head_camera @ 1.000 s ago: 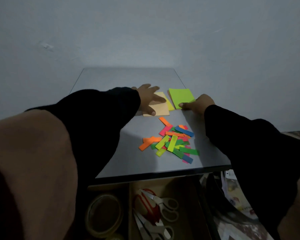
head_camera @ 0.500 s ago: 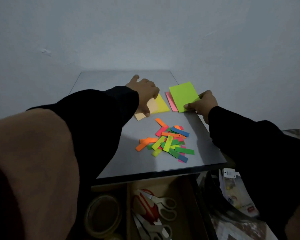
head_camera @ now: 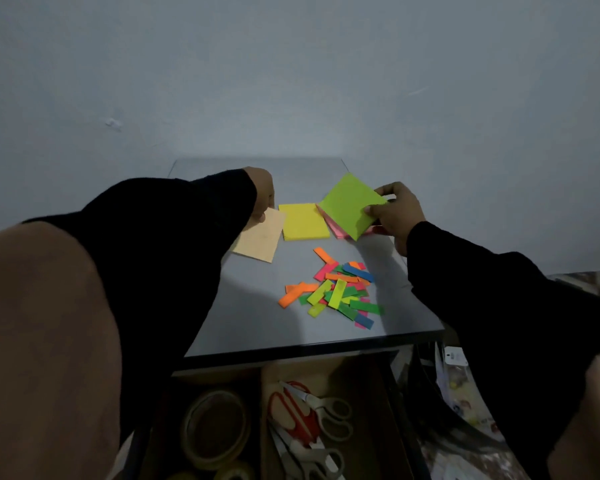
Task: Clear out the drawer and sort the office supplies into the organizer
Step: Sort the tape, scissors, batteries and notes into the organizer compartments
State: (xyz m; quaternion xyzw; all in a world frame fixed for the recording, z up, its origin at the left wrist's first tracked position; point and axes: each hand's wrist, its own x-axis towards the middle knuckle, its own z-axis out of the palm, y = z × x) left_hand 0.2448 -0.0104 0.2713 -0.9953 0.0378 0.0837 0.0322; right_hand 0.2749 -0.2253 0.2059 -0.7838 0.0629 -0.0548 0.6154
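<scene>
My left hand (head_camera: 263, 197) pinches the top corner of a pale orange sticky-note pad (head_camera: 258, 239) tilted off the grey desk (head_camera: 257, 323). A yellow pad (head_camera: 303, 221) lies flat beside it. My right hand (head_camera: 394, 211) grips a green pad (head_camera: 350, 204) raised at an angle, with a pink pad (head_camera: 336, 230) showing just under it. A heap of small coloured page flags (head_camera: 336, 289) lies nearer me on the desk.
Below the desk edge an open drawer (head_camera: 388, 420) holds rolls of clear tape (head_camera: 215, 429) on the left and several scissors (head_camera: 309, 424), one red-handled, in the middle. A packet and clutter (head_camera: 461, 393) sit to the right. A bare wall stands behind the desk.
My left hand lifted the pale orange pad by its corner, uncovering the yellow pad. My right hand raised and tilted the green pad, exposing the pink one.
</scene>
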